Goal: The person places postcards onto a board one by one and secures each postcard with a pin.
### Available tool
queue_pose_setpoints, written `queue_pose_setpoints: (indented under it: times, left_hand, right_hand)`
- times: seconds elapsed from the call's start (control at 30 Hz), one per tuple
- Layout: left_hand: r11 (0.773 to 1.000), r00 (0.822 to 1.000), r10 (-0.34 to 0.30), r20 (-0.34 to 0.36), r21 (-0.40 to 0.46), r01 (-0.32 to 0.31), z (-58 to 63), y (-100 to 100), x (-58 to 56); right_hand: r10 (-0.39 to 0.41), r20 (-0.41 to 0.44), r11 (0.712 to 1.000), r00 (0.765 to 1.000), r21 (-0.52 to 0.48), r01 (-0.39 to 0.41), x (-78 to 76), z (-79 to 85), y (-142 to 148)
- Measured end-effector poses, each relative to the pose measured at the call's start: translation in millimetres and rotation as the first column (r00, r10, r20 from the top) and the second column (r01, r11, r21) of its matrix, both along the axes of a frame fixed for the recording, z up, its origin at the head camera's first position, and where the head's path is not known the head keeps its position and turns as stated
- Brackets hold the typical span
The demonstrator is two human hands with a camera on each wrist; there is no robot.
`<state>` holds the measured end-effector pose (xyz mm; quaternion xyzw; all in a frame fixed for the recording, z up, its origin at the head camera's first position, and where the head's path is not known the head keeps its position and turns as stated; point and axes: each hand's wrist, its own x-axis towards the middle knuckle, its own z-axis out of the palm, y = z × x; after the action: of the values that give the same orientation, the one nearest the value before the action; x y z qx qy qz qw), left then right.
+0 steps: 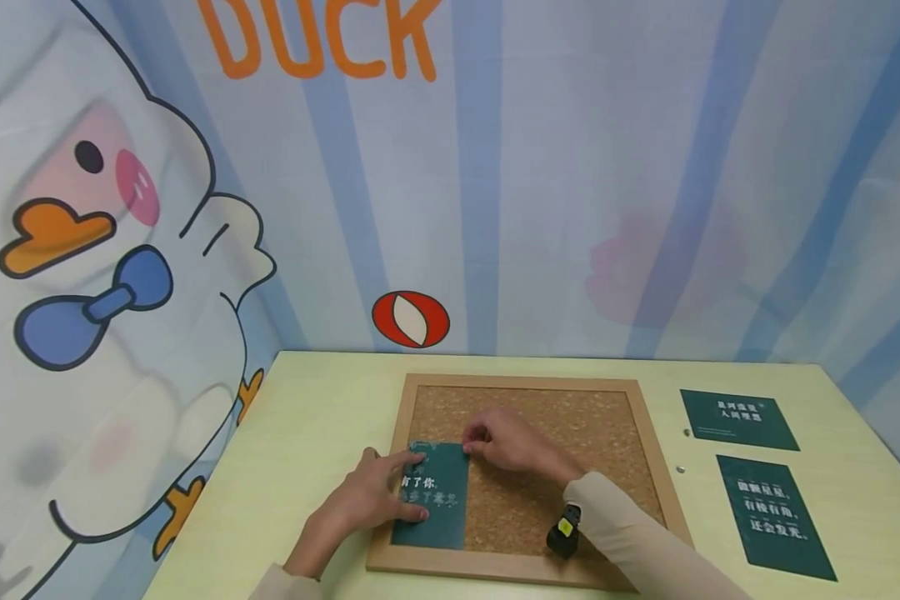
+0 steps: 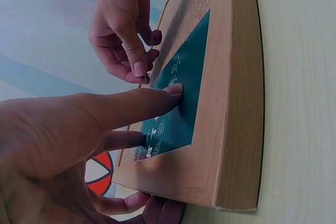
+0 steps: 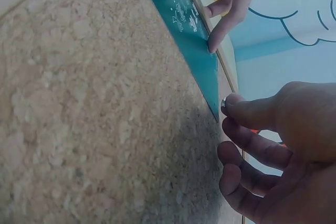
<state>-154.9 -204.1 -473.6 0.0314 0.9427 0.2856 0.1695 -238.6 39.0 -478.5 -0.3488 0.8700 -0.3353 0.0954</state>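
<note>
A dark green card (image 1: 446, 525) with white lettering lies on the left part of a wood-framed cork board (image 1: 525, 383). My left hand (image 1: 356, 493) presses the card with thumb and index finger spread apart, while its other fingers rest at the frame's outer edge. My right hand (image 1: 506, 440) is at the card's upper right corner. Between its thumb and index finger it pinches a small silver thumbtack (image 3: 224, 105), and the thin pin shows below the fingertips in the left wrist view. The remaining right fingers are loosely curled over the cork.
To the right of the board lie two more green cards, an upper one (image 1: 740, 420) and a lower one (image 1: 776, 517). Two small silver tacks, one (image 1: 686, 432) above another (image 1: 680, 469), sit beside the frame. A printed cloth backdrop (image 1: 555, 167) hangs behind the table (image 1: 330, 392).
</note>
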Motion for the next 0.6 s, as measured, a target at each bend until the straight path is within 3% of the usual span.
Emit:
queue_pose_setpoints:
  times: [0.6]
  left_hand:
    - [1.0, 1.0, 0.011, 0.015, -0.011, -0.01, -2.6, -0.7, -2.7]
  right_hand:
    - [-0.017, 0.043, 0.999, 0.999, 0.031, 0.016, -4.7, -6.9, -4.9]
